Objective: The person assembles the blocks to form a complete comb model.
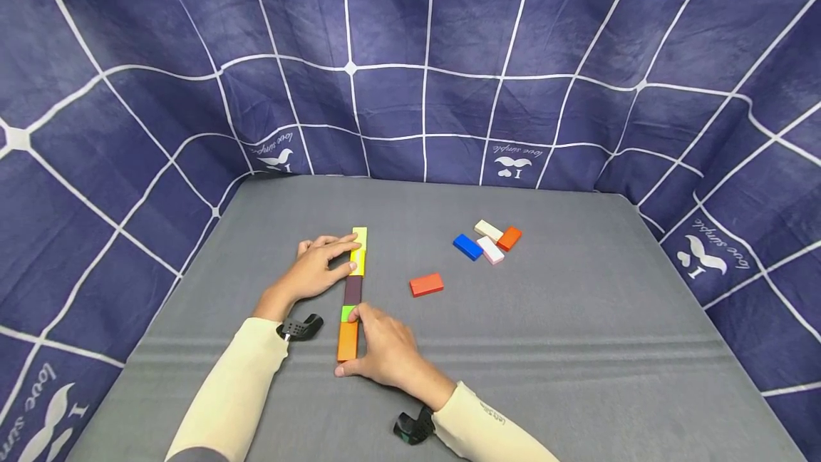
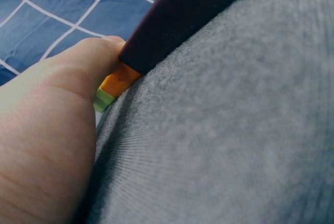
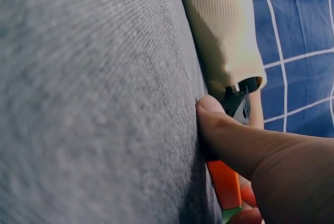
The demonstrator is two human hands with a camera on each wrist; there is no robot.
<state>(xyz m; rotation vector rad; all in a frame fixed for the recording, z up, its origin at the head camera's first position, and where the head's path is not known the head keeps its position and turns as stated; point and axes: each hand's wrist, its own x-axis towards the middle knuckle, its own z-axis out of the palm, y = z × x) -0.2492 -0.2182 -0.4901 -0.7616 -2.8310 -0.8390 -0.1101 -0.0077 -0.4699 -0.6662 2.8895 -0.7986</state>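
A straight row of domino-like blocks runs away from me on the grey cloth: an orange block (image 1: 348,341) nearest, then a green block (image 1: 347,313), a dark purple block (image 1: 353,290), a yellow block (image 1: 358,262) and a pale yellow block (image 1: 360,232). Beside the far end, my left hand (image 1: 314,267) rests its fairly straight fingers and thumb against the yellow blocks. My right hand (image 1: 389,348) spans the orange block, thumb at its near end and a fingertip over the green block. In the right wrist view, the thumb (image 3: 211,104) touches the cloth beside the orange block (image 3: 224,182).
A red block (image 1: 426,284) lies alone right of the row. Farther back right are a blue block (image 1: 467,247), a white-pink block (image 1: 490,249), a cream block (image 1: 488,229) and an orange-red block (image 1: 509,238). A blue gridded curtain (image 1: 391,98) surrounds the grey table (image 1: 577,319).
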